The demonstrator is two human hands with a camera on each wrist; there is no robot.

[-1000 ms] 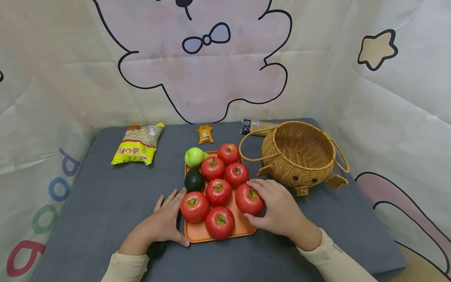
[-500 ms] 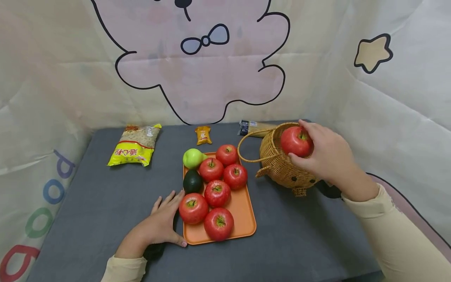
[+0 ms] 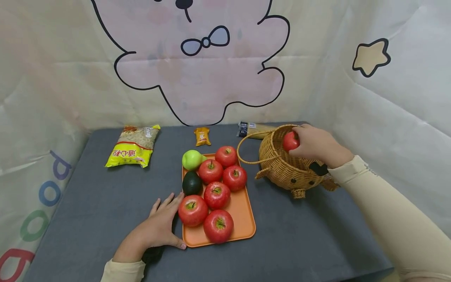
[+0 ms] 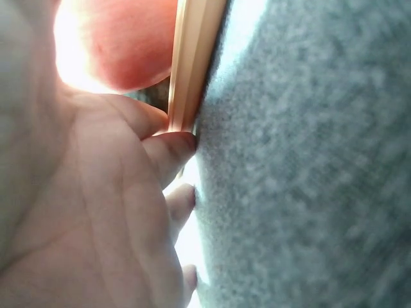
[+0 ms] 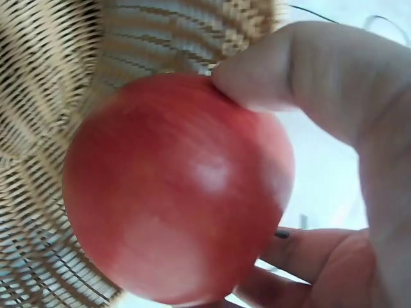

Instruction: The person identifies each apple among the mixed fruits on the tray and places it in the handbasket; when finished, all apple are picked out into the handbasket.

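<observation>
My right hand (image 3: 313,144) grips a red apple (image 5: 173,192) inside the mouth of a wicker basket (image 3: 282,168); the right wrist view shows thumb and fingers around it, with woven wall behind. On the left, my left hand (image 3: 158,225) rests on the table with spread fingers, touching the left edge of an orange tray (image 3: 243,219). In the left wrist view, fingertips (image 4: 180,144) meet the tray's side. Several red apples (image 3: 218,226), a dark green avocado (image 3: 192,183) and a green pear (image 3: 192,159) lie on the tray.
A yellow bag of pasta (image 3: 134,147) lies at the back left of the grey table (image 3: 105,203). A small orange packet (image 3: 202,136) sits behind the tray. Behind the basket lies a long pack (image 3: 258,130). The basket's handle loop (image 3: 246,160) leans toward the tray.
My right hand has lifted an apple from the tray's right side, carried it up and right, and lowered it into the basket. The left hand has stayed at the tray's edge.
</observation>
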